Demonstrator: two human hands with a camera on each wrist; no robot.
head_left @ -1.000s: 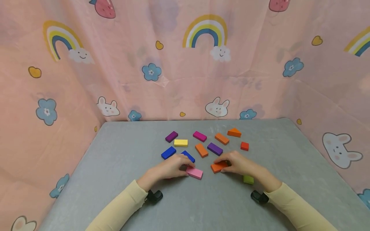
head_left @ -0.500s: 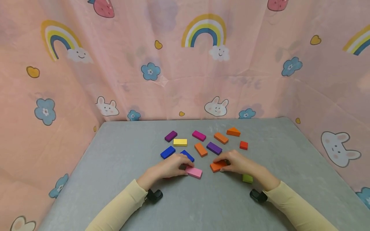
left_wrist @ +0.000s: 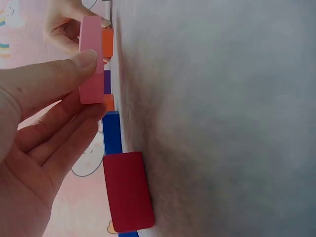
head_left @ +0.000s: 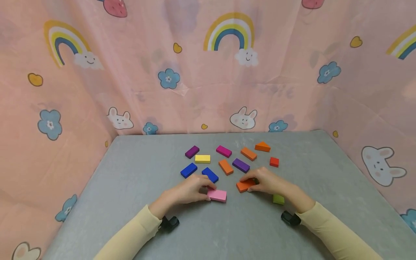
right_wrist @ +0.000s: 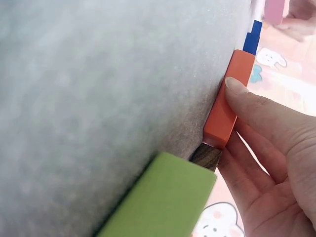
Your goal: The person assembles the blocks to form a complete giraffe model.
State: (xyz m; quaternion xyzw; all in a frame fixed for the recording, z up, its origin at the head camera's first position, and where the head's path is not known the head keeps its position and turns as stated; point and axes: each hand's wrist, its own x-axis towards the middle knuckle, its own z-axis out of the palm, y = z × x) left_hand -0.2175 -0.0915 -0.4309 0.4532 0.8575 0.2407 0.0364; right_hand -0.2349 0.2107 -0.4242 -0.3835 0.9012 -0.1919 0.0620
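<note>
Pink block [head_left: 217, 196], orange block [head_left: 242, 187], green block [right_wrist: 168, 197], yellow block [head_left: 203, 159]; table [head_left: 247, 231] is plain grey; sleeves [head_left: 130, 234] cream; curtain [head_left: 195, 104] pink, rainbow-and-bunny print.

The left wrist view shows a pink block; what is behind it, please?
The right hand gripping an orange block, plus parts of a purple block and another orange block. Whatever the pink block and left hand cover cannot be seen.

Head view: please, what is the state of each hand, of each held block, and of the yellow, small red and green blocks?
Left hand: pinching the pink block
Right hand: gripping an orange block
Pink block: held, looks raised off the table
Orange block: held; contact with table unclear
Yellow block: resting, not held
Small red block: resting, not held
Green block: resting, not held
</note>
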